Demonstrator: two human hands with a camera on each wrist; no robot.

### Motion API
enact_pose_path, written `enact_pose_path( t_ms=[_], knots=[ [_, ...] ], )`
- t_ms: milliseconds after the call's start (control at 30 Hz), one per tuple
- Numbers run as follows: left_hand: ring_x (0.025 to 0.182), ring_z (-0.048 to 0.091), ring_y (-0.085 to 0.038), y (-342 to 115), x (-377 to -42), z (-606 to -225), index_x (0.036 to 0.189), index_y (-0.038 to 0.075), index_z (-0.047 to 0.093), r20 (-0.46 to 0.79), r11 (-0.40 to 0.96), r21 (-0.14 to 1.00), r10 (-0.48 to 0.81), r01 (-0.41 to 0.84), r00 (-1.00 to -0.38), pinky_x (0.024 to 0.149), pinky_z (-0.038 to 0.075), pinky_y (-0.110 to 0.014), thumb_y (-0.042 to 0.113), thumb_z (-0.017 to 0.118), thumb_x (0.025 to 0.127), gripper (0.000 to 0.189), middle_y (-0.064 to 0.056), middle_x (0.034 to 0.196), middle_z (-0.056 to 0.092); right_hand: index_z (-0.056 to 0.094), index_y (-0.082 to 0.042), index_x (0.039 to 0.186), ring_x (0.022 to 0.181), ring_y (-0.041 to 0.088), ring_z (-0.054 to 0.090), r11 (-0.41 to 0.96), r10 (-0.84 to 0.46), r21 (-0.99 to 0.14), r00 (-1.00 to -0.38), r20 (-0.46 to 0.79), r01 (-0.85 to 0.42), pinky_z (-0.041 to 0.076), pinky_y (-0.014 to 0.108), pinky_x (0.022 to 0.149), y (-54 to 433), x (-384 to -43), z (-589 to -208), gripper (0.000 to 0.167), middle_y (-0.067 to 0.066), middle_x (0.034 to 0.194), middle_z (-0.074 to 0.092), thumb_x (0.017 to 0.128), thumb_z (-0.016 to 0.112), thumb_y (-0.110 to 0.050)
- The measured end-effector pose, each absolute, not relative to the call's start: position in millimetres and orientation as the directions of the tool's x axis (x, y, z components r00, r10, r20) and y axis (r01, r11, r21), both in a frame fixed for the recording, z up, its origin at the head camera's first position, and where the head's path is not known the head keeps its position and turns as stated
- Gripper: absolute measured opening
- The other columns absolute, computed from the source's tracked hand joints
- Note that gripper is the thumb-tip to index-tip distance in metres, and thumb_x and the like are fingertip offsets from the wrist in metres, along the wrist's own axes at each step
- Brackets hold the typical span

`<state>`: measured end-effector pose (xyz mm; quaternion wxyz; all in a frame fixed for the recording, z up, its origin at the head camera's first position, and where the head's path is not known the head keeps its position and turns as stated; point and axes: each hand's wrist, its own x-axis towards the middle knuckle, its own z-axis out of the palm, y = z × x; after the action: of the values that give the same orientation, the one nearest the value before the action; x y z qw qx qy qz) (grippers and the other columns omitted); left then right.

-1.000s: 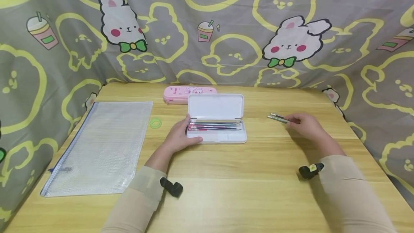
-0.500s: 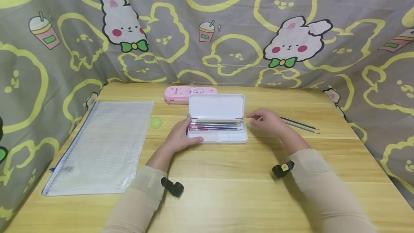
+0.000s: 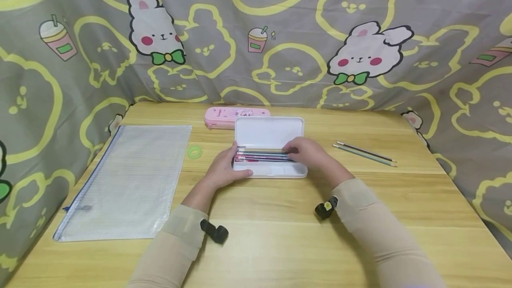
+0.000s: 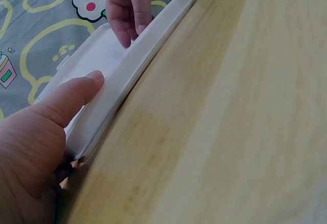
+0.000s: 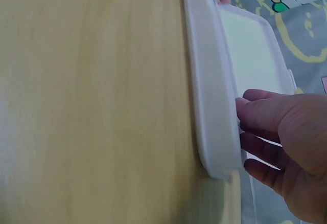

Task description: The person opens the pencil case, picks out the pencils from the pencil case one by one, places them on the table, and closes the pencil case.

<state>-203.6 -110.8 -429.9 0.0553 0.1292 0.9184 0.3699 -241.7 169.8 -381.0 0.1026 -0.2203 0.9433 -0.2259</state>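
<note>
A white pencil case stands with its lid up on the table, several pencils lying lengthwise inside. My left hand grips its left end, thumb over the front wall and fingers round the side. Over the right part of the case, my right hand reaches in with bent fingers among the pencil ends. The case wall hides those fingertips in the right wrist view, so whether they pinch a pencil is unclear. Two pencils, one dark and one green, lie side by side to the right.
Behind the white case sits a pink zipped pencil case. A green ring, perhaps tape, lies left of my left hand. A translucent mesh zip pouch covers the table's left side. A patterned curtain surrounds the back.
My right hand has let go of the two pencils on the right of the table and moved left into the white case. My left hand has kept its hold on the case.
</note>
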Motion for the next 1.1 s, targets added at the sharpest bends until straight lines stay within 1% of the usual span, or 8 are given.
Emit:
enact_pose_path(
  t_ms=[200,433,633,800,1100],
  knots=[
    [0.146,0.028,-0.040,-110.4,-202.5,-428.8,0.157,0.004,0.012,-0.010,0.692,0.696,0.275,0.190,-0.961,0.121,0.024,-0.051,0.047,0.079,0.075,0.114,-0.020,0.159,0.028,0.072,-0.007,0.116,0.112,0.027,0.063,0.820,-0.477,-0.425,-0.868,-0.139,-0.383,0.048,0.047,0.102,160.8,-243.1,-383.0,0.025,0.009,0.115,0.072,0.092,0.065,-0.009],
    [0.147,0.027,-0.040,-110.7,-202.5,-428.5,0.157,0.004,0.012,-0.016,0.696,0.693,0.274,0.187,-0.962,0.121,0.023,-0.051,0.047,0.079,0.076,0.114,-0.020,0.159,0.028,0.071,-0.005,0.117,0.115,0.029,0.063,0.811,-0.499,-0.426,-0.854,-0.145,-0.401,0.047,0.047,0.104,158.4,-243.4,-384.7,0.026,0.012,0.117,0.071,0.092,0.065,-0.006],
    [0.147,0.026,-0.039,-111.1,-202.3,-428.3,0.157,0.005,0.011,-0.030,0.702,0.691,0.267,0.173,-0.963,0.122,0.022,-0.051,0.047,0.078,0.077,0.113,-0.019,0.160,0.027,0.070,-0.005,0.118,0.113,0.029,0.060,0.807,-0.508,-0.419,-0.851,-0.136,-0.415,0.048,0.047,0.102,158.1,-241.2,-384.1,0.026,0.014,0.117,0.067,0.093,0.064,-0.005],
    [0.147,0.026,-0.039,-111.1,-202.4,-428.2,0.157,0.005,0.011,-0.033,0.705,0.688,0.266,0.171,-0.964,0.122,0.022,-0.051,0.048,0.078,0.077,0.113,-0.019,0.160,0.027,0.070,-0.004,0.117,0.108,0.026,0.061,0.798,-0.502,-0.455,-0.854,-0.138,-0.396,0.049,0.046,0.099,158.0,-240.6,-384.4,0.025,0.013,0.115,0.068,0.092,0.064,-0.005],
    [0.147,0.026,-0.038,-110.8,-202.0,-428.2,0.157,0.005,0.012,-0.031,0.700,0.694,0.265,0.170,-0.964,0.122,0.023,-0.050,0.048,0.078,0.077,0.113,-0.019,0.160,0.027,0.071,-0.005,0.117,0.113,0.028,0.061,0.783,-0.481,-0.508,-0.868,-0.125,-0.360,0.048,0.047,0.103,160.8,-242.7,-387.9,0.025,0.012,0.115,0.070,0.093,0.063,-0.004]
  ],
)
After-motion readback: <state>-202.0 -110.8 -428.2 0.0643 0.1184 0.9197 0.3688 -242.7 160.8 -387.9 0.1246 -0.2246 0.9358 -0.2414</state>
